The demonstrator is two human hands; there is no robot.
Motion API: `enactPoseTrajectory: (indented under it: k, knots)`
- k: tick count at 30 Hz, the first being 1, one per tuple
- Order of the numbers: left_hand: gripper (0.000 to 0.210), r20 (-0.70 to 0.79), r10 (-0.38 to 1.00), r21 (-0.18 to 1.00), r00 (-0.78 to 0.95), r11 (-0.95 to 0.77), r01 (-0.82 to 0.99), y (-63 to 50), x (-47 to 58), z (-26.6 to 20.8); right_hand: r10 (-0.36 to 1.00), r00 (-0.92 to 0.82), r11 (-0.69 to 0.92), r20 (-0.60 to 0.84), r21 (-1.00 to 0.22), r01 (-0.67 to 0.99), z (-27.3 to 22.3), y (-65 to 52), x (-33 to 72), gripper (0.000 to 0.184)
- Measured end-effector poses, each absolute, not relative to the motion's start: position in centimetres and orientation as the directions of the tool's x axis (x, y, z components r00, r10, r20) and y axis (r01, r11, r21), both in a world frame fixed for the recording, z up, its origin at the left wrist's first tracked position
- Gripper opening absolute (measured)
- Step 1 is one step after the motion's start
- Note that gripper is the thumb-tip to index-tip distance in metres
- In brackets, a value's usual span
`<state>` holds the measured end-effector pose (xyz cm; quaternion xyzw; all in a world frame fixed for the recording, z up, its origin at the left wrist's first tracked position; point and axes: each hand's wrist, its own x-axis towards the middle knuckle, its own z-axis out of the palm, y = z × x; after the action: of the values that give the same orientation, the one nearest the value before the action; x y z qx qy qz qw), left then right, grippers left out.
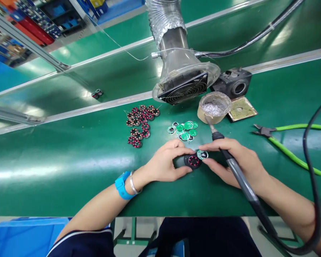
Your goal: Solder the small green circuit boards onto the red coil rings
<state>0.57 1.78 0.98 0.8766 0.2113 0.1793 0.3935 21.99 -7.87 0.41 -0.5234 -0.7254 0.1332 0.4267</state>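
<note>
My left hand [167, 160] is closed around a black round holder [186, 160] on the green bench. In it sits a small motor stator [193, 161] with pink windings. Beside this, my right hand [238, 164] pinches a small round circuit board [202, 154] between thumb and forefinger, at the stator's edge. The same hand also carries a soldering iron [239, 173], its tip pointing away toward the tub. Farther off lie a pile of round green circuit boards [187, 130] and a cluster of wound stators [141, 117], some pink, some copper-coloured.
A tub of metallic scraps [214, 107] stands beside a soldering-iron stand [235, 84] and a sponge tray [242, 109]. Overhead hangs a fume extractor [187, 85]. Green-handled cutters [289, 142] lie at the right, near the iron's black cable [307, 142].
</note>
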Motion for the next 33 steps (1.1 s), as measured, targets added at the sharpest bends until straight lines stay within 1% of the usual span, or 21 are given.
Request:
enactPoseTrajectory:
  k: [3,5,7,9,13,16,18,23,27,29,33]
  knots:
    - [0.025,0.187,0.584,0.783,0.79,-0.575,0.239,0.8,0.9,-0.2,0.887,-0.149,0.433,0.437,-0.675,0.597,0.0,-7.8,21.8,0.035]
    - [0.025,0.198,0.623,0.785,0.757,-0.563,0.258,0.3,1.0,-0.6,0.899,-0.17,0.423,0.404,-0.699,0.577,-0.2,-7.8,21.7,0.035]
    - [0.026,0.198,0.632,0.789,0.75,-0.556,0.26,0.1,0.8,-0.5,0.904,-0.184,0.419,0.386,-0.714,0.561,-0.2,-7.7,21.6,0.034]
    - [0.022,0.202,0.609,0.804,0.767,-0.55,0.225,0.3,0.6,-0.1,0.902,-0.207,0.428,0.379,-0.716,0.552,-0.2,-7.5,21.6,0.033]
    - [0.008,0.256,0.569,0.815,0.781,-0.562,0.142,0.8,0.2,0.7,0.89,-0.268,0.456,0.369,-0.712,0.534,-0.1,-7.3,21.4,0.036]
    - [0.005,0.275,0.528,0.803,0.803,-0.585,0.11,0.7,0.2,0.8,0.886,-0.288,0.463,0.363,-0.719,0.519,-0.2,-7.3,21.5,0.039]
    - [0.006,0.259,0.52,0.794,0.814,-0.594,0.127,0.6,0.2,0.7,0.885,-0.291,0.464,0.362,-0.718,0.519,-0.3,-7.3,21.6,0.041]
    - [0.003,0.206,0.565,0.8,0.799,-0.567,0.194,0.4,0.2,0.7,0.874,-0.287,0.485,0.391,-0.691,0.536,-0.2,-7.3,21.6,0.047]
    - [0.003,0.161,0.592,0.832,0.79,-0.512,0.214,0.3,0.3,0.9,0.867,-0.25,0.492,0.43,-0.667,0.56,0.0,-7.0,21.1,0.037]
    - [0.002,0.138,0.611,0.851,0.78,-0.476,0.222,0.3,0.4,1.0,0.869,-0.249,0.49,0.427,-0.678,0.548,0.0,-7.0,21.1,0.034]
    - [0.002,0.118,0.626,0.868,0.771,-0.442,0.226,0.1,0.4,1.0,0.871,-0.264,0.492,0.415,-0.715,0.497,-0.1,-7.2,21.3,0.036]
